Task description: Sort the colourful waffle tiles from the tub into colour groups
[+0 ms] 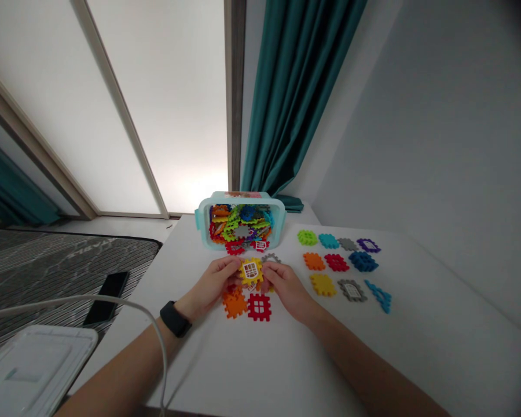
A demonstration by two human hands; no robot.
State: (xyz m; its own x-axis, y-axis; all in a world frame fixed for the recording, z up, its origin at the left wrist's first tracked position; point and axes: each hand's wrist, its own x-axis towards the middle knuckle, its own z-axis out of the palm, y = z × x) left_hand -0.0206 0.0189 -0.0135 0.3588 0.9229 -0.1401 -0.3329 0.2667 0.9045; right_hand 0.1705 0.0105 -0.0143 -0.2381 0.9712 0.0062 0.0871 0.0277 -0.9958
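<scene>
Both my hands meet over the white table (252,359), pinching a yellow interlocking tile with a white window insert (250,270). My left hand (212,284), with a black watch on the wrist, grips its left edge. My right hand (284,286) grips its right edge. Just below lie an orange tile (234,303) and a red grid tile (259,307). A grey gear-like piece (270,257) lies just behind the held tile.
A teal-rimmed clear box (204,223) lies tipped toward me, full of coloured tiles, with red pieces (235,248) spilling out. Several tiles lie in rows at the right (336,262). A phone (106,304) lies on the mat at left. A white lid (35,365) sits at lower left.
</scene>
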